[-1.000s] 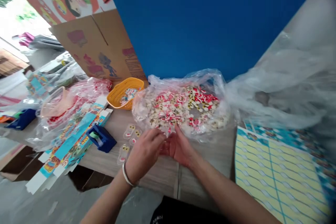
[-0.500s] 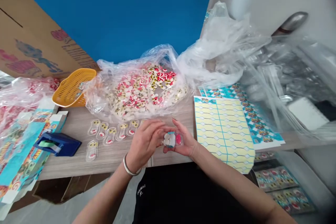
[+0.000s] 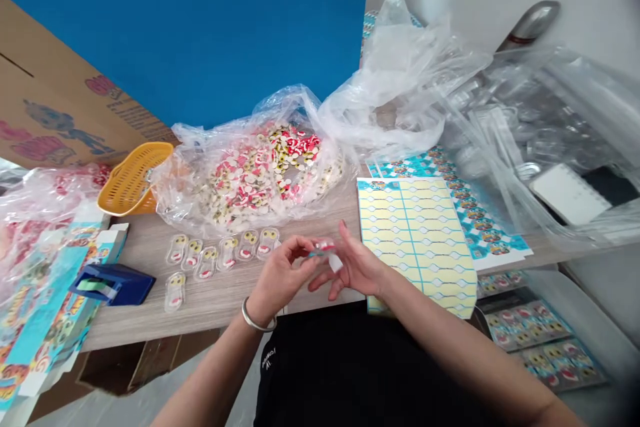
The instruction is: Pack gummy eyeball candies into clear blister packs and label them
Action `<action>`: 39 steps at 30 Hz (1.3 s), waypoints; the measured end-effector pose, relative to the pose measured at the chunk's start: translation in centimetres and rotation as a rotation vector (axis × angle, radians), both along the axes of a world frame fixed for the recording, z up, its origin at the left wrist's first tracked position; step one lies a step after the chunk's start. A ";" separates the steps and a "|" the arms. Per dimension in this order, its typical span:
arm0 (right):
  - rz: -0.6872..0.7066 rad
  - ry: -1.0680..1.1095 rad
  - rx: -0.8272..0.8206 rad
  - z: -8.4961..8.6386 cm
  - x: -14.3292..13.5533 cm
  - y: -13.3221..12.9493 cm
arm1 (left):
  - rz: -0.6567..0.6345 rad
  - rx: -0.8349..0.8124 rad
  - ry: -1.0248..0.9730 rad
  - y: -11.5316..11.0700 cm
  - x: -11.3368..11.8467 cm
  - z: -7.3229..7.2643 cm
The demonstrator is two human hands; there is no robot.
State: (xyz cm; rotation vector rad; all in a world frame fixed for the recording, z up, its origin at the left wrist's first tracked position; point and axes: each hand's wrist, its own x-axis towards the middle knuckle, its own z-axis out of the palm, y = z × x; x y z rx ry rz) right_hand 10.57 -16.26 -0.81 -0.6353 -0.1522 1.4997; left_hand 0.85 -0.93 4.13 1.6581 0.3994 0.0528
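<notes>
Between thumb and fingers, my left hand [image 3: 280,280] pinches a small clear plastic case [image 3: 325,247] with something red inside. A white flap, probably of a sticker label [image 3: 335,263], hangs off its right side. My right hand [image 3: 363,270] is just to the right, palm toward the case, its fingers spread and apart. Whether any fingertip touches the flap is hard to tell. Several filled clear cases [image 3: 228,253] with yellow and red pieces lie in a row left of my hands. One more case [image 3: 175,292] sits below that row. A yellow label sheet [image 3: 415,240] lies beside my right forearm.
A plastic bag of red, white and yellow pieces [image 3: 250,173] spreads across the back. Leftward are an orange basket [image 3: 135,180], a blue tape dispenser [image 3: 115,283] and printed cartons [image 3: 55,307]. At right, a clear bag [image 3: 545,133] holds plastic cases. Filled packs [image 3: 565,363] stand below.
My right hand has let go of the case and opened beside it. The case is now tilted in my left hand, its label flap hanging loose. The view has shifted slightly right.
</notes>
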 end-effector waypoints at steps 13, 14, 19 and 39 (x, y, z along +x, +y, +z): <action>-0.558 -0.634 -0.159 -0.3 -1.9 -1.3 | 0.377 -0.604 -0.002 -2.2 -0.2 -1.0; -0.567 -0.630 -0.165 -0.3 -1.9 -1.3 | 0.380 -0.588 -0.007 -2.5 -0.3 -1.0; -0.589 -0.669 -0.253 -0.5 -2.2 -1.1 | 0.354 -0.540 0.000 -3.5 -0.3 -1.5; -0.753 -1.015 -0.576 -1.3 -2.7 -0.1 | 0.325 -0.585 0.054 -4.4 0.3 -2.8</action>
